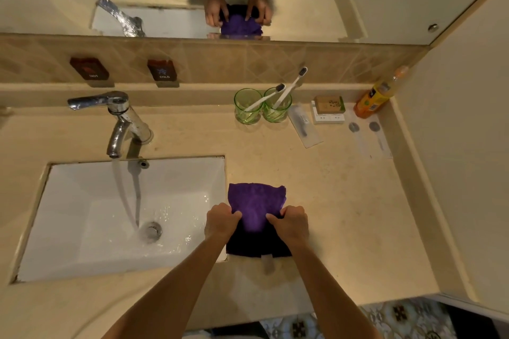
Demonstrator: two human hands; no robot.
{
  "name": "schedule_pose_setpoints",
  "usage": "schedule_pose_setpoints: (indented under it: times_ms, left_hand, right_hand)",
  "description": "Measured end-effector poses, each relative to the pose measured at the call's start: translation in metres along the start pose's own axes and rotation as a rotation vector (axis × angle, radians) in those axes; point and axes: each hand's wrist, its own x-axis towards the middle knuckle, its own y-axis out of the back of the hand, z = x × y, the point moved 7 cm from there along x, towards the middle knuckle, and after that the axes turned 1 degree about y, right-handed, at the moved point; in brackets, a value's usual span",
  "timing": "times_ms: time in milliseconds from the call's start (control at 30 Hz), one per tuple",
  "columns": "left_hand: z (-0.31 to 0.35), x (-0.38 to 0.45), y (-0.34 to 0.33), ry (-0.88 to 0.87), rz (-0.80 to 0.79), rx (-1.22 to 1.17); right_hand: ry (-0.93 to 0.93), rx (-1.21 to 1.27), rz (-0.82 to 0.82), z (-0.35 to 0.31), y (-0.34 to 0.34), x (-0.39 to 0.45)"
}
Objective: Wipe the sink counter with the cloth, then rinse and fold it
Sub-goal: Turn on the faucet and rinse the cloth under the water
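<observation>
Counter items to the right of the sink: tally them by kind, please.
Purple cloth: 1
Green glasses: 2
Toothbrushes: 2
Orange bottle: 1
Small boxes: 2
Sealed packets: 3
Total: 11

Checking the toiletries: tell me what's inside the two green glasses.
Each green glass holds one white toothbrush, leaning right, bristles up. Any water inside cannot be made out.

You are standing at a bathroom vanity, likely a hotel's. The sink (82, 217) is set into a beige stone counter (344, 201), with the tap (121, 118) running behind it. Right of the sink stand two glasses (261, 107) holding toothbrushes (278, 93), then wrapped toiletries (329, 110). A mirror (303, 16) hangs above.
</observation>
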Motion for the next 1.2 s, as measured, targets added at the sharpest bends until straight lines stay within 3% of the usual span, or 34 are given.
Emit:
schedule_pose_setpoints:
  times_ms: [400, 600, 833, 1067, 1200]
  left_hand:
    - [-0.012, -0.013, 0.018, 0.056, -0.217, -0.454]
    - [-0.017, -0.037, 0.048, 0.054, -0.233, -0.744]
    - [-0.060, -0.041, 0.100, 0.120, -0.219, -1.014]
    - [-0.118, -0.032, 0.153, 0.233, -0.446, -1.302]
    - [-0.158, -0.014, 0.188, 0.233, -0.463, -1.341]
  right_hand:
    - [0.000, 0.469, -0.147, -0.001, 0.008, -0.019]
    - [0.021, 0.865, -0.227, -0.033, 0.018, -0.049]
    - [0.023, 0.921, -0.360, -0.097, -0.007, -0.076]
    - [-0.029, 1.050, -0.459, -0.176, -0.068, -0.096]
    - [-0.117, 1.134, -0.508, -0.213, -0.106, -0.104]
